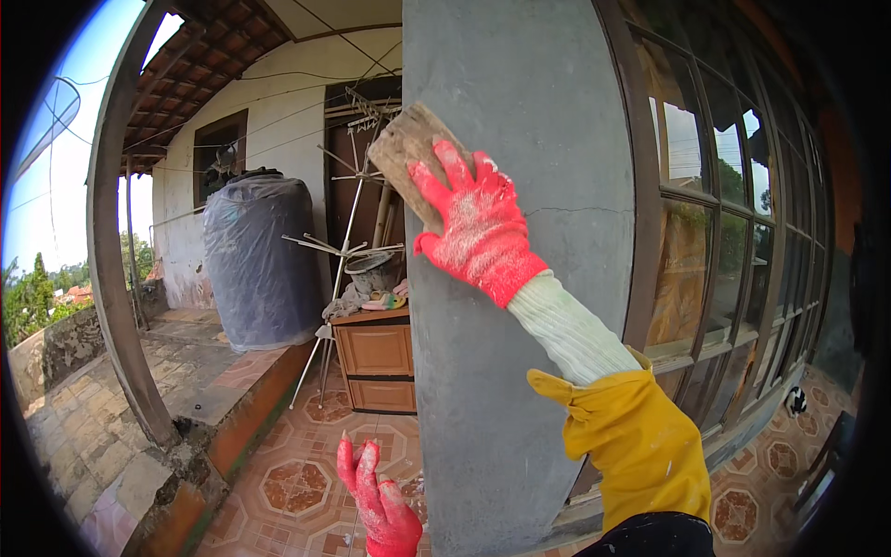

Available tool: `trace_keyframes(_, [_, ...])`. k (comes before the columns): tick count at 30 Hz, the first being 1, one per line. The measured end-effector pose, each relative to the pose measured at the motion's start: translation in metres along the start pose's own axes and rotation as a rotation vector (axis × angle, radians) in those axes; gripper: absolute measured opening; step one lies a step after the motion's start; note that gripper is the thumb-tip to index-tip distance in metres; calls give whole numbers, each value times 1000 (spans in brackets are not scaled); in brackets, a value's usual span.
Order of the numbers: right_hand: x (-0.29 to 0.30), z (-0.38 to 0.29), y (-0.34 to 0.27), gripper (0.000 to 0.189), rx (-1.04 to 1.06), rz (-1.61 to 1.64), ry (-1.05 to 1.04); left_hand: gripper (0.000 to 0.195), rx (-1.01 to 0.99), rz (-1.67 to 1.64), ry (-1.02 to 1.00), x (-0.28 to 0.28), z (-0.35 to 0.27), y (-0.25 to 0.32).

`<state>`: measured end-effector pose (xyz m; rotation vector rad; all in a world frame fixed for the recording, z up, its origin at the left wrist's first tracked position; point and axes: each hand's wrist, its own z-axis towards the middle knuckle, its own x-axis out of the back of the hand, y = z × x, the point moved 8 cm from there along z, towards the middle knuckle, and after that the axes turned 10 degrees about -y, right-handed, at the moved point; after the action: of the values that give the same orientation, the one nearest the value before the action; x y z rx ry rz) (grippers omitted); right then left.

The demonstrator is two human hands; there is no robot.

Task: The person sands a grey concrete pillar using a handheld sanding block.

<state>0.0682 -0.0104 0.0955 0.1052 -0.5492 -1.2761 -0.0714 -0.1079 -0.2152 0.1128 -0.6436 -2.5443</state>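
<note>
My right hand (473, 216), in a red-coated work glove with a pale cuff, is spread over a worn wooden block (414, 157) and holds it at the left edge of a grey plastered wall (515, 390). White dust covers the glove. A thin crack runs across the plaster to the right of the hand. Low in the view, my left hand (379, 494) wears a red glove with bare fingertips showing; its fingers are half curled and apart, with nothing in them, in front of the tiled floor (296, 487).
Left of the wall stand a folding drying rack (346, 244), a wooden cabinet (376, 348) with a bucket (370, 271) on top, and a plastic-wrapped tank (264, 261). A raised step (257, 397) and post (122, 230) lie left. Paned windows (717, 209) flank the wall's right.
</note>
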Motion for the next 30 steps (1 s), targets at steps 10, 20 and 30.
trace_keyframes(10, [-124, -317, -135, 57, 819, -225, -444, 50, 0, -31, -51, -11, -11, 11])
trace_keyframes(20, [34, -113, 114, 83, -587, -43, 297, 51, 42, -13, 5, -12, -8, -6])
trace_keyframes(30, [-9, -173, 42, 87, -218, 94, -17, 48, -107, -18, -45, -44, -2, 22])
